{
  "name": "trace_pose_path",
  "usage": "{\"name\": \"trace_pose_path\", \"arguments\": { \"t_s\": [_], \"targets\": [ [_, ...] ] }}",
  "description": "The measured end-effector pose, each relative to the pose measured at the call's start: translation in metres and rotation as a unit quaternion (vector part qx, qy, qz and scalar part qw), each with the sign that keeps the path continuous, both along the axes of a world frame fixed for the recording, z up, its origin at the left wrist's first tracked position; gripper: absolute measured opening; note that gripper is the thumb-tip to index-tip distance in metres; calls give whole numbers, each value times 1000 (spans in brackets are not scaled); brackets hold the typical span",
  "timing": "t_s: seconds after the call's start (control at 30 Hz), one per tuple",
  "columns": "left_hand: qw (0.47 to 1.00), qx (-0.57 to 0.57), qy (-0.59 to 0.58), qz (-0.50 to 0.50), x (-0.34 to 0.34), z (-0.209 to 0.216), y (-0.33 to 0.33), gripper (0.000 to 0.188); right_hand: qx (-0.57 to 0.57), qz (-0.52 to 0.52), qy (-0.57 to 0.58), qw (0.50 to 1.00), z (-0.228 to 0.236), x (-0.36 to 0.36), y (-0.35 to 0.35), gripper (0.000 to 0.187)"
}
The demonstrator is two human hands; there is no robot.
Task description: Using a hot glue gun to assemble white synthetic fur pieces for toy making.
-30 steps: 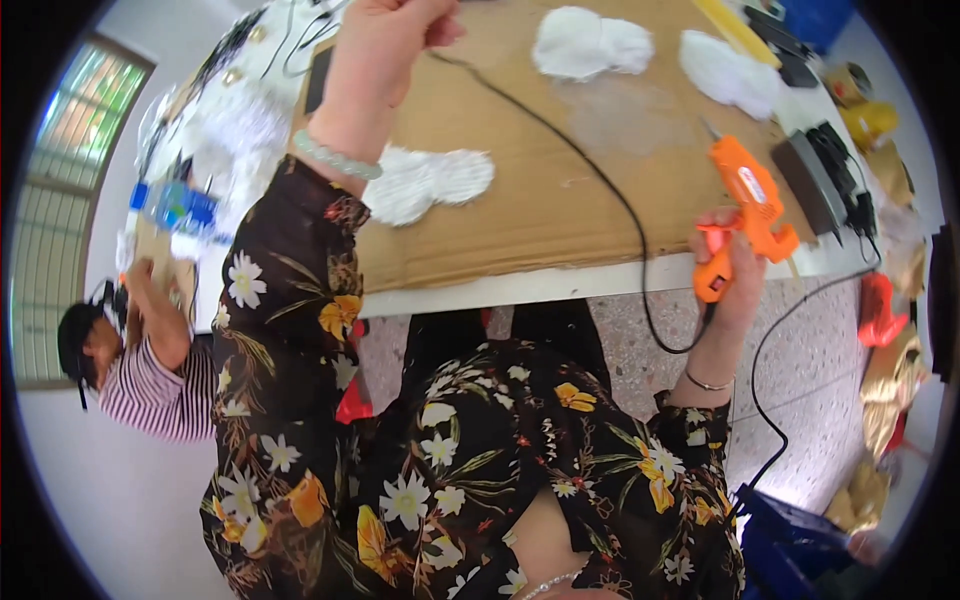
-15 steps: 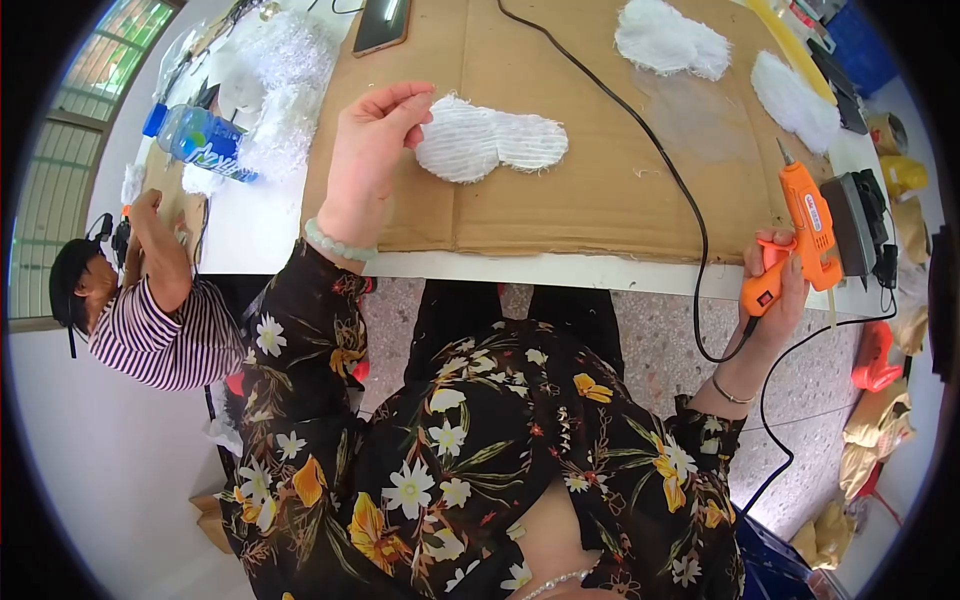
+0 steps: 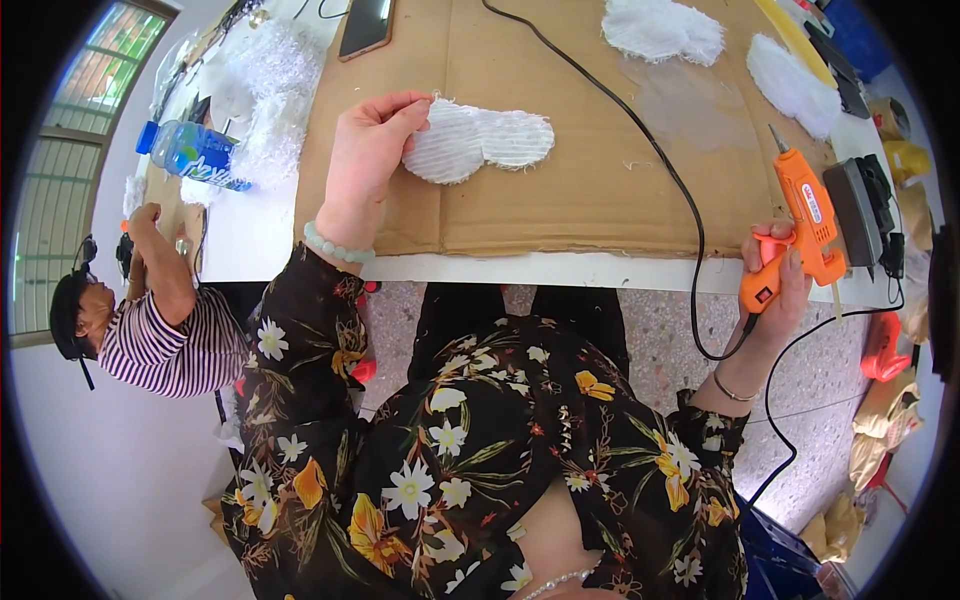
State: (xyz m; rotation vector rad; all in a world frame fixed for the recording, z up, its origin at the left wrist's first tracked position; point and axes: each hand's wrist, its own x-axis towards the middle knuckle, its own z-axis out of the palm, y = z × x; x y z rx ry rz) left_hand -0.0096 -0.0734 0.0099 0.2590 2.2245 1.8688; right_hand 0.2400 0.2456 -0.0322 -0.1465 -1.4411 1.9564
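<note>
At your ten o'clock a plastic bottle (image 3: 190, 150) lies on its side on the white table; its label (image 3: 182, 150) is blue with some green. At your eleven o'clock a flat dark phone (image 3: 364, 27) lies on the cardboard, its screen shiny. The glue gun at your three o'clock carries a small pale sticker (image 3: 812, 203).
</note>
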Motion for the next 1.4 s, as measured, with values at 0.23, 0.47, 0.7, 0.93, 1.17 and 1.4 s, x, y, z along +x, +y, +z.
{"name": "trace_pose_path", "arguments": {
  "t_s": [0.23, 0.47, 0.7, 0.93, 1.17, 1.4],
  "targets": [
    [998, -40, 36, 17, 0, -5, 1, 20, -5, 9, 8, 1000, -2, 1, -1, 28],
    [959, -204, 195, -13, -1, -9, -5, 19, -1, 12, 10, 1000, -2, 1, -1, 29],
    [805, -390, 443, -71, 6, 6, -5, 18, -2, -2, 13, 1000, -2, 0, -5, 31],
    [731, -448, 510, -74, 8, 12, -9, 21, 3, 5, 4, 1000, -2, -1, -6, 31],
    [725, -397, 554, -99, 28, 22, -12, 26, -6, 7, -6, 1000, 4, -2, -4, 29],
    [744, -341, 531, -219, 53, 7, -15, 35, 131, 92, -38, 986, 51, -27, -21, 29]
  ]
}}
